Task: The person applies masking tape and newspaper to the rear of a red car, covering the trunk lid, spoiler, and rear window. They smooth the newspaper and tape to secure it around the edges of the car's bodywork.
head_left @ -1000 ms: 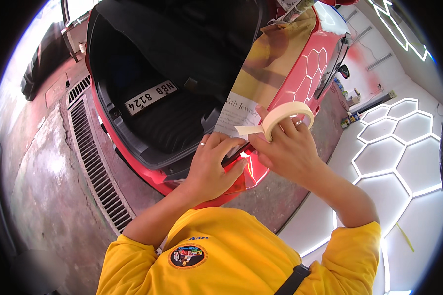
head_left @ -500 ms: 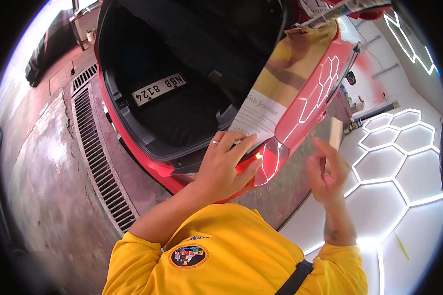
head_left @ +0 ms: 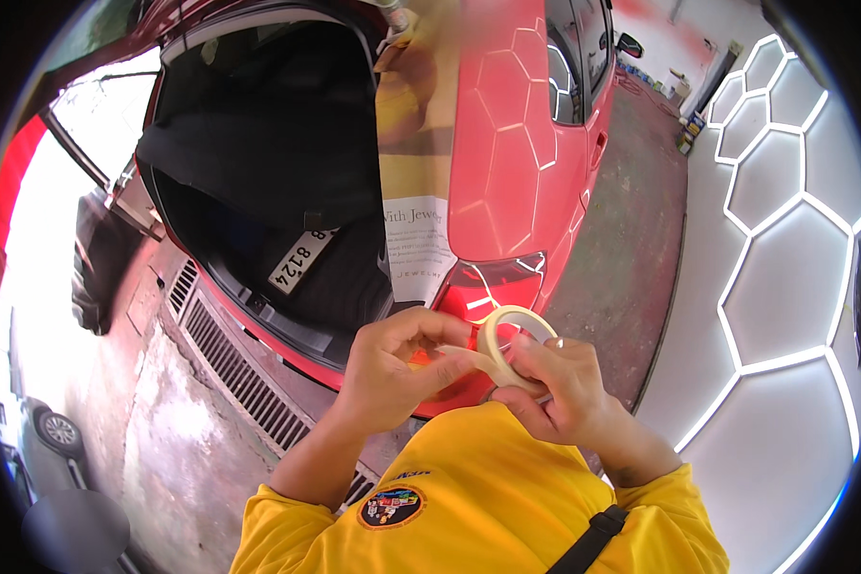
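Close in front of my chest, my right hand (head_left: pixel 560 387) grips a roll of cream masking tape (head_left: pixel 496 337). My left hand (head_left: pixel 392 364) pinches the strip's loose end (head_left: pixel 471 360), which runs from the roll to my fingers. Just beyond both hands is the lit red tail light (head_left: pixel 488 287) of a red car (head_left: pixel 502 191). A sheet of printed paper (head_left: pixel 413 225) lies along the car's edge between the rear opening and the red side panel. Part of the tail light is hidden behind the tape and my fingers.
The open trunk (head_left: pixel 268 143) has a dark lining and a loose licence plate (head_left: pixel 301 260) inside. A floor drain grate (head_left: pixel 244 359) runs along the left. White wall panels with glowing hexagon lights (head_left: pixel 784 287) stand at right. Another car's wheel (head_left: pixel 59 430) shows at lower left.
My left hand has left the paper's lower end and pinches the tape strip. My right hand has brought the roll in from the right. The view has turned, showing more of the car's side.
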{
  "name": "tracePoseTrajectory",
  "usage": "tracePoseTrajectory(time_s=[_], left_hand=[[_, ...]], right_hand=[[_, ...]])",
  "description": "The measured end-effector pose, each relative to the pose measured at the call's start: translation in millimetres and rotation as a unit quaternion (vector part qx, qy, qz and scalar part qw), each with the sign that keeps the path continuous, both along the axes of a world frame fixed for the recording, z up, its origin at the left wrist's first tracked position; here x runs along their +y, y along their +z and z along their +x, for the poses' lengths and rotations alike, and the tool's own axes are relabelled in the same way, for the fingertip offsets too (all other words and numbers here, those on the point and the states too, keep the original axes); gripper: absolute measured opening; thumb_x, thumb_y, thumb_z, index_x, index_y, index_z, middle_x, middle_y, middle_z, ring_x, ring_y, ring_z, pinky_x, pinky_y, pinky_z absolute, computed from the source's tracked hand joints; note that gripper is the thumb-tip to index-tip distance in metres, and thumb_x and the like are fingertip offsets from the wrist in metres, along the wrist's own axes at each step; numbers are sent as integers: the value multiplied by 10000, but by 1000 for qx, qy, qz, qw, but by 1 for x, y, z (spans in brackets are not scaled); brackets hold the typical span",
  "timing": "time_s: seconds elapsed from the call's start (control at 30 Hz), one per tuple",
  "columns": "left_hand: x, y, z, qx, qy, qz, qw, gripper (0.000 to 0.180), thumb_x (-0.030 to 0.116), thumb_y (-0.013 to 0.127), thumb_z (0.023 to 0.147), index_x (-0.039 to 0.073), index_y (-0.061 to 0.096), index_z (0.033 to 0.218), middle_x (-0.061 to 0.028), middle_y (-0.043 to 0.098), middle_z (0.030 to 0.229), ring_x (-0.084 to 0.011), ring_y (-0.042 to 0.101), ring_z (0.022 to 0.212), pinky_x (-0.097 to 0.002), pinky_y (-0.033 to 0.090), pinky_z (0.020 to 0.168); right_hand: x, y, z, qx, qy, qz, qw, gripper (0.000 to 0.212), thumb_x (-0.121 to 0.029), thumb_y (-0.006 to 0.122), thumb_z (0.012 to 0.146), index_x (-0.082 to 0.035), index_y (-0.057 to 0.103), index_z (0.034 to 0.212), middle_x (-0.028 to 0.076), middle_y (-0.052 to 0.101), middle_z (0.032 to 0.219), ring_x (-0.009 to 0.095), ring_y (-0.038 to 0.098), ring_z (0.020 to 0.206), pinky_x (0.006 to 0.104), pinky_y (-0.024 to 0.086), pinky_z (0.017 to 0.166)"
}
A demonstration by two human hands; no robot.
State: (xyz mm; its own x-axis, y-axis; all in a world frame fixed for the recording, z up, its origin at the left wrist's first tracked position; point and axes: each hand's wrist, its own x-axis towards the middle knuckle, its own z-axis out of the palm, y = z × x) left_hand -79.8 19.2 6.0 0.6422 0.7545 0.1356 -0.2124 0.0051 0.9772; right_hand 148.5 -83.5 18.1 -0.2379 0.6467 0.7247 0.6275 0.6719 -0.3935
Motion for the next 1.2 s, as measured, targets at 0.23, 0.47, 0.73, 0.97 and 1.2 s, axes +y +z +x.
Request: tracePoseTrajectory(time_s=[0.23, 0.47, 0.73, 0.97, 1.2], left_hand=[[-24, -4, 22, 16, 172, 374, 911, 181, -76, 892, 860, -30, 768, 983, -117, 753, 835, -201, 707, 725, -298, 546, 631], [10, -1, 7, 40, 275, 277, 920, 114, -22, 832, 953, -18, 769, 1048, -28, 745, 880, -114, 666, 778, -243, 523, 705], [71, -21, 36, 95, 117, 4, 989, 157, 115, 803, 1030, -18, 767, 1103, 4, 725, 915, -46, 622, 812, -215, 503, 766], [77, -19, 42, 115, 131, 0, 985, 156, 103, 790, 1025, -27, 776, 1109, -29, 759, 945, -73, 650, 810, -237, 535, 789], [78, -16, 43, 122, 129, -9, 984, 144, 90, 793, 1014, -32, 782, 1090, -39, 768, 937, -78, 672, 829, -240, 544, 794]], right_hand=[[7, -2, 12, -43, -197, 44, 978, 348, -5, 737, 927, -65, 761, 1270, 61, 669, 699, 212, 616, 517, 338, 446, 507], [52, -28, 104, 436, -369, -42, 820, 244, -154, 765, 1006, -25, 761, 1213, 71, 730, 924, 132, 618, 794, 255, 470, 728], [84, -40, 17, 265, -58, -263, 926, 200, -203, 818, 976, -9, 784, 1009, 97, 706, 938, 206, 655, 888, 380, 490, 826], [94, -43, 9, 275, -104, -252, 922, 163, -135, 788, 962, 21, 757, 923, 112, 671, 849, 206, 634, 779, 355, 472, 718], [94, -33, 11, 241, -118, -298, 916, 135, -70, 782, 959, 34, 724, 897, 102, 647, 872, 181, 625, 792, 335, 475, 725]])
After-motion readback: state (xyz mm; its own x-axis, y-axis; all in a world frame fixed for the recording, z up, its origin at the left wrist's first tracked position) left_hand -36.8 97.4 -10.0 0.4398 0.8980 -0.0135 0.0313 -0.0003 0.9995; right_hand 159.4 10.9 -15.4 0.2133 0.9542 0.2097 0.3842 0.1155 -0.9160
